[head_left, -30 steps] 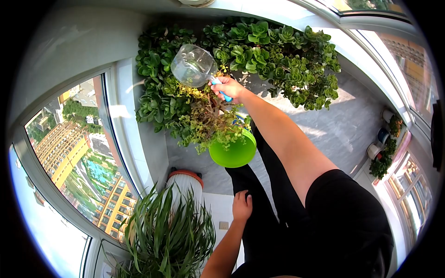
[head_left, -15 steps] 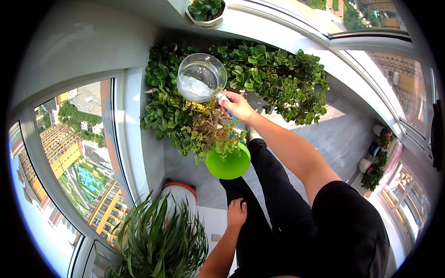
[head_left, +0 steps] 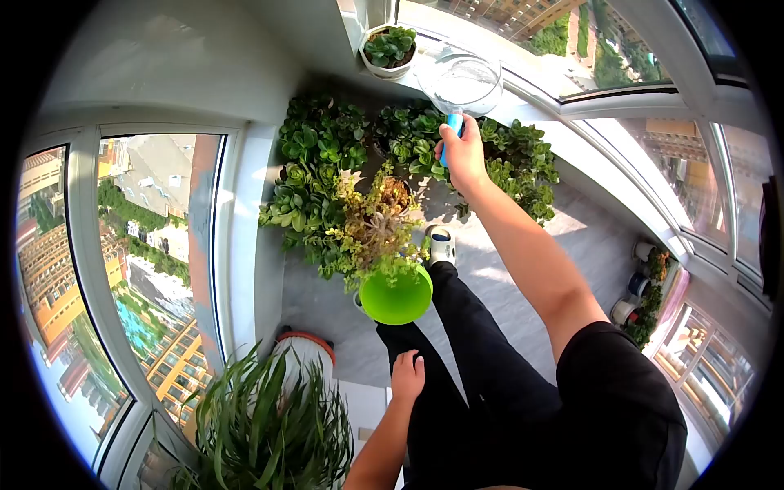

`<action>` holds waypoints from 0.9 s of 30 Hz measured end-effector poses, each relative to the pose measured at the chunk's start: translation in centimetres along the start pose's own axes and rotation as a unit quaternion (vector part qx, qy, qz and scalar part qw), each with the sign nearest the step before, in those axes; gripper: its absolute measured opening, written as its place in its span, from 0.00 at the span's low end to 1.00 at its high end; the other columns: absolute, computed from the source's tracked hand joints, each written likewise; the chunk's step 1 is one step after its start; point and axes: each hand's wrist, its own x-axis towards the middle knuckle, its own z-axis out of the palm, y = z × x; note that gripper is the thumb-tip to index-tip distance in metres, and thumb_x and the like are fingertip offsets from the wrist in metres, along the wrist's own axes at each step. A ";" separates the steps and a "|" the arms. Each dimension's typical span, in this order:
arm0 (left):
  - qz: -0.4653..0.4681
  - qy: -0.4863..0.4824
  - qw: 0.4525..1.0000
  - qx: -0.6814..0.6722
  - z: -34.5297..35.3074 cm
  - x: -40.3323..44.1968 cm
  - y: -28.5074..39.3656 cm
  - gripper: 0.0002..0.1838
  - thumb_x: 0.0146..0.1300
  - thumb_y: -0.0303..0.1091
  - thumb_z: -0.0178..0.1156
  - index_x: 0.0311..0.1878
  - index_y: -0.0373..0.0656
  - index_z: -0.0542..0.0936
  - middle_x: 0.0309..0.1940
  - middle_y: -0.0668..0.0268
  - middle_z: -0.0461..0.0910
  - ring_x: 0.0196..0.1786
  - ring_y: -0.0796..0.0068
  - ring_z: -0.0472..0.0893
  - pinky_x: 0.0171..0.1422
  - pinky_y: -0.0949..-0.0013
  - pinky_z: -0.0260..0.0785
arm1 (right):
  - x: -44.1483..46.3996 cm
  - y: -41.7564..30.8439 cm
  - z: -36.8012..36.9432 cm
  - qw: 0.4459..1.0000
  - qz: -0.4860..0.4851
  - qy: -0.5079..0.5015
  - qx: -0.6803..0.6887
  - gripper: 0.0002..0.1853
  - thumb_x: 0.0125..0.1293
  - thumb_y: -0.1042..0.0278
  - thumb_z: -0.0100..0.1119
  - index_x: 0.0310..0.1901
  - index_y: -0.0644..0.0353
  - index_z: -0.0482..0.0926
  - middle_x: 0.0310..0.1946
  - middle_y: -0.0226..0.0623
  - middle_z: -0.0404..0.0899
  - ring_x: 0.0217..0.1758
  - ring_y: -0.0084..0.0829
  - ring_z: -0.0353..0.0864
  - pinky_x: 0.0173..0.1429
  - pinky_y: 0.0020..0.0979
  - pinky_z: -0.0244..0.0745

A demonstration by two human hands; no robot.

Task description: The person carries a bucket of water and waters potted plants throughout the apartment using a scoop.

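My right hand [head_left: 464,155] is closed round the blue handle of a clear water ladle [head_left: 467,84]. The ladle's round bowl is up by the windowsill, right of a small potted succulent [head_left: 389,47]. Whether water is in it I cannot tell. My left hand [head_left: 407,375] lies on my left thigh, holding nothing, its fingers loosely extended. Just beyond my knees is a bright green bucket [head_left: 398,298]. Yellow-green trailing foliage [head_left: 377,229] hangs over its far rim, beside a brown pot [head_left: 394,196].
Dense leafy succulents [head_left: 318,147] stand along the corner below the sill. A long-leaved plant [head_left: 265,429] and a white pot with an orange rim [head_left: 304,355] are at lower left. Small flowerpots [head_left: 639,284] line the far right wall. Windows flank both sides.
My right hand has carried the ladle up and to the right, from above the plants to beside the windowsill. My left hand stays on my thigh. The view has shifted slightly.
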 end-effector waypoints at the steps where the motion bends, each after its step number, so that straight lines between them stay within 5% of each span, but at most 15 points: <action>1: -0.001 0.000 1.000 -0.003 -0.1 -0.4 -0.4 0.16 0.73 0.40 0.57 0.58 0.43 0.80 0.55 0.51 0.81 0.58 0.44 0.79 0.62 0.49 0.74 | 0.6 0.0 0.5 0.999 -0.005 0.027 -0.032 0.21 0.73 0.74 0.57 0.64 0.68 0.64 0.33 0.35 0.74 0.21 0.25 0.75 0.23 0.32 0.73; 9: -0.042 0.003 0.999 -0.014 -1.3 -2.8 -3.1 0.16 0.74 0.42 0.56 0.58 0.44 0.80 0.56 0.52 0.80 0.58 0.43 0.79 0.63 0.49 0.73 | 2.7 -0.6 5.8 0.994 0.009 0.102 -0.033 0.24 0.70 0.74 0.60 0.63 0.70 0.65 0.33 0.39 0.76 0.22 0.27 0.76 0.25 0.32 0.73; 14: -0.045 0.019 0.999 -0.023 -1.8 -3.3 -3.6 0.16 0.74 0.41 0.56 0.58 0.44 0.79 0.56 0.51 0.80 0.59 0.43 0.78 0.63 0.49 0.73 | 5.8 2.9 7.1 0.963 -0.033 0.162 -0.211 0.27 0.68 0.70 0.65 0.64 0.70 0.67 0.44 0.52 0.83 0.44 0.48 0.86 0.50 0.44 0.81; 17: -0.037 0.028 0.998 -0.037 -1.7 -3.3 -3.7 0.16 0.74 0.41 0.56 0.58 0.43 0.80 0.56 0.51 0.80 0.59 0.43 0.78 0.63 0.49 0.73 | 5.8 2.3 8.1 0.956 0.022 0.173 -0.238 0.29 0.65 0.68 0.69 0.64 0.70 0.68 0.53 0.58 0.82 0.57 0.55 0.82 0.63 0.45 0.75; 20: -0.028 0.041 0.997 -0.051 -1.4 -3.4 -3.8 0.16 0.74 0.40 0.56 0.57 0.42 0.80 0.55 0.50 0.81 0.58 0.43 0.79 0.63 0.49 0.73 | 5.6 1.3 9.1 0.912 -0.040 0.214 -0.348 0.27 0.67 0.67 0.68 0.63 0.67 0.68 0.48 0.53 0.83 0.45 0.46 0.87 0.50 0.43 0.82; 22: -0.024 0.048 0.997 -0.057 -1.3 -3.6 -4.0 0.15 0.74 0.40 0.56 0.57 0.42 0.80 0.54 0.50 0.81 0.57 0.42 0.79 0.62 0.49 0.73 | 5.6 0.6 9.5 0.931 -0.010 0.192 -0.311 0.27 0.65 0.69 0.69 0.61 0.71 0.70 0.54 0.58 0.81 0.58 0.55 0.82 0.62 0.46 0.76; 27: -0.026 0.062 0.996 -0.061 -1.1 -3.9 -4.7 0.15 0.74 0.39 0.56 0.56 0.41 0.80 0.53 0.49 0.81 0.56 0.42 0.79 0.62 0.49 0.73 | 5.1 0.1 10.8 0.919 -0.010 0.190 -0.344 0.25 0.65 0.70 0.68 0.59 0.71 0.70 0.54 0.58 0.81 0.59 0.56 0.82 0.63 0.47 0.77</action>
